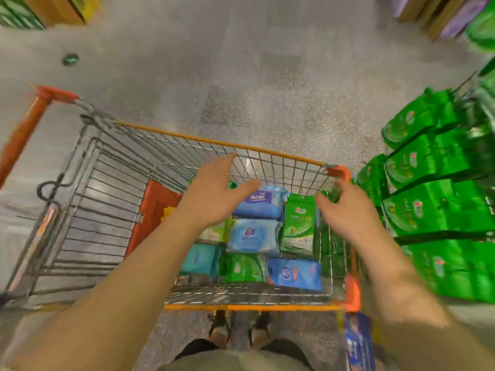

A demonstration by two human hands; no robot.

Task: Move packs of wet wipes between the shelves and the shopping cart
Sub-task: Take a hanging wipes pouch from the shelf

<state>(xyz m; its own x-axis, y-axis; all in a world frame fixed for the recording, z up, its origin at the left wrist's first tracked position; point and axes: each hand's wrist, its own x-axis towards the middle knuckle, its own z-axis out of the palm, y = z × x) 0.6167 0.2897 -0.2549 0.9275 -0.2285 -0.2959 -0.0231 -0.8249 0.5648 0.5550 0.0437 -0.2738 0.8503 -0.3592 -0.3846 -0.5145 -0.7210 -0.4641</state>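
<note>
Head view: both hands' grips (214,194) (345,207) spread, empty, above carted wipe packs (254,235).

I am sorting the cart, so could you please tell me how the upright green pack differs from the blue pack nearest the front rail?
The upright green pack stands on end against the cart's right side; the blue pack lies flat on the cart floor. The green pack's print is in white and yellow, while the blue pack bears a round purple emblem. Neither the left hand nor the right hand holds either. Both are soft wet wipe packs.
</note>
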